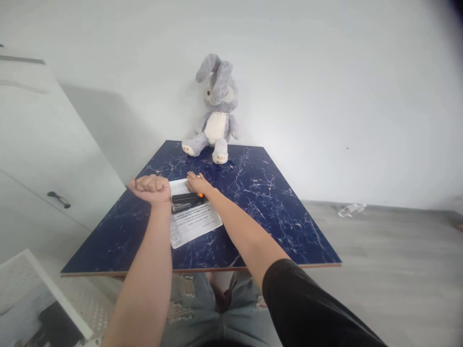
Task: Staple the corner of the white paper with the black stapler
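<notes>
My left hand [151,188] is a closed fist held just above the dark blue marbled table [260,202], at the left edge of a printed sheet of paper [193,222]. My right hand [198,183] lies on the paper's far end with its fingers resting on a black stapler [185,201] that has an orange tip. The stapler lies across the upper part of the sheet. Nothing shows inside the left fist.
A grey and white plush rabbit [216,113] sits at the table's far edge against the white wall. A white cabinet with a black handle [58,198] stands at the left. A framed picture [32,303] leans at the lower left. A crumpled wrapper [349,209] lies on the grey floor at the right.
</notes>
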The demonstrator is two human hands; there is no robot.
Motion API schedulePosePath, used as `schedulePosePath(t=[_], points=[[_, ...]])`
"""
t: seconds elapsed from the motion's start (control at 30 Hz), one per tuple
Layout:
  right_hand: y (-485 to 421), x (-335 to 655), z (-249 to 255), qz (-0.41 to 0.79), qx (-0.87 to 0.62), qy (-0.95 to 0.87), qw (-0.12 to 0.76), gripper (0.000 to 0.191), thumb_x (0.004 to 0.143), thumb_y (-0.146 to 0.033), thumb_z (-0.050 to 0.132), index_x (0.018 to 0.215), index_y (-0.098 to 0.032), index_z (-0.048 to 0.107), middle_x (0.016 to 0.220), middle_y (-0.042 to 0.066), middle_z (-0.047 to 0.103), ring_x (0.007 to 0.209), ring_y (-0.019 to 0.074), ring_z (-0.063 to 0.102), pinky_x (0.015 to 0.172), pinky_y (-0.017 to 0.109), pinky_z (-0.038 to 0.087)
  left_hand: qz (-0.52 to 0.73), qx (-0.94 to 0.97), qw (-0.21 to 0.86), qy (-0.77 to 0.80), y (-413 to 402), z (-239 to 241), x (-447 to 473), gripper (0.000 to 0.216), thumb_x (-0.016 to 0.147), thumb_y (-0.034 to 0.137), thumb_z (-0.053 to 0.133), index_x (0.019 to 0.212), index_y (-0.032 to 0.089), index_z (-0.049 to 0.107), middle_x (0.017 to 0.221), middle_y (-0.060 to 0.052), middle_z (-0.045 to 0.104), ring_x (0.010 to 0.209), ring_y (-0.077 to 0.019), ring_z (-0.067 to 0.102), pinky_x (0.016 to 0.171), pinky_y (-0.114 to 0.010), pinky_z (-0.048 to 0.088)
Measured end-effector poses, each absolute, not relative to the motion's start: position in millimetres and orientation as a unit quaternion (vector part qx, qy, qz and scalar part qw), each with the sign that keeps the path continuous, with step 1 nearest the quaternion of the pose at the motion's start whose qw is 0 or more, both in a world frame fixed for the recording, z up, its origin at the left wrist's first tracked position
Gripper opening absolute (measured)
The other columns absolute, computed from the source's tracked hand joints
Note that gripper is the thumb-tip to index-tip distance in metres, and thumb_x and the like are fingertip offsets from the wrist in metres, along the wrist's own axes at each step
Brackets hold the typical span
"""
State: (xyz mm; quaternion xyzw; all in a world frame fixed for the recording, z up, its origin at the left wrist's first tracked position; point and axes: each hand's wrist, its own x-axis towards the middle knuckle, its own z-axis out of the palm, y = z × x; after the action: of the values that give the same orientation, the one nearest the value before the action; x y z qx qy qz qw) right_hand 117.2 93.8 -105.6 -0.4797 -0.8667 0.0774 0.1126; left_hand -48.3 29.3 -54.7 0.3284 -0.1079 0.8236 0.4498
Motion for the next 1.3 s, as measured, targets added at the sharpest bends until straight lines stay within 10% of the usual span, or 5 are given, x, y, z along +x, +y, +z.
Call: schedulePosePath(t=[0.43,0.63,0.93,1.13,1.3], points=[[74.5,141.1,-105.3,0.073,-0.424,-0.891,0.144,0.047,0.098,-0.006,0.045,0.143,-0.014,0.058,0.160,0.014,0.047,0.152,0.0217,0.040,0.128,0.047,0.023,0.782,0.337,0.517,-0.090,24.1,-55.7,-40.4,0.065,0.098,0.042,0.056,0.059,0.018,0.009,0.052,0.008,-0.013,0.041,-0.0079,-0.010,0.037,-0.027,0.005],[35.9,205.1,-107.5,0.039,-0.507,-0.846,0.158,0.052,0.096,-0.006,0.043,0.145,-0.014,0.060,0.159,0.015,0.049,0.142,0.0248,0.051,0.122,0.041,0.038,0.770,0.300,0.563,0.029,19.9,-52.0,-26.4,0.061,0.100,0.038,0.053,0.061,0.019,0.010,0.050,0.008,0.003,0.040,-0.0076,0.006,0.041,-0.022,0.025],[0.0,308.1,-105.7,0.003,-0.564,-0.810,0.162,0.049,0.095,-0.007,0.043,0.140,-0.013,0.064,0.150,0.017,0.055,0.132,0.0262,0.057,0.116,0.040,0.043,0.665,0.330,0.626,0.239,35.1,-61.2,28.4,0.043,0.093,0.038,0.066,0.062,0.020,0.042,0.054,0.008,0.024,0.043,-0.0068,0.023,0.042,-0.022,0.023],[-28.0,315.3,-62.7,0.120,-0.466,-0.813,0.327,0.031,0.105,-0.032,0.047,0.118,-0.017,0.070,0.116,0.011,0.069,0.104,0.0217,0.065,0.094,0.035,0.052,0.562,0.570,0.330,0.501,31.8,-84.2,49.5,0.031,0.091,0.039,0.061,0.066,0.021,0.058,0.058,0.001,0.045,0.056,-0.0149,0.045,0.058,-0.028,0.037],[-51.8,288.1,-51.4,0.173,-0.345,-0.892,0.234,0.039,0.091,-0.054,0.070,0.104,-0.017,0.069,0.097,0.007,0.066,0.086,0.0207,0.061,0.079,0.033,0.049,0.368,0.694,0.093,0.613,28.6,-95.5,57.3,0.022,0.086,0.039,0.069,0.076,0.020,0.067,0.091,-0.013,0.064,0.100,-0.0323,0.060,0.095,-0.044,0.046]])
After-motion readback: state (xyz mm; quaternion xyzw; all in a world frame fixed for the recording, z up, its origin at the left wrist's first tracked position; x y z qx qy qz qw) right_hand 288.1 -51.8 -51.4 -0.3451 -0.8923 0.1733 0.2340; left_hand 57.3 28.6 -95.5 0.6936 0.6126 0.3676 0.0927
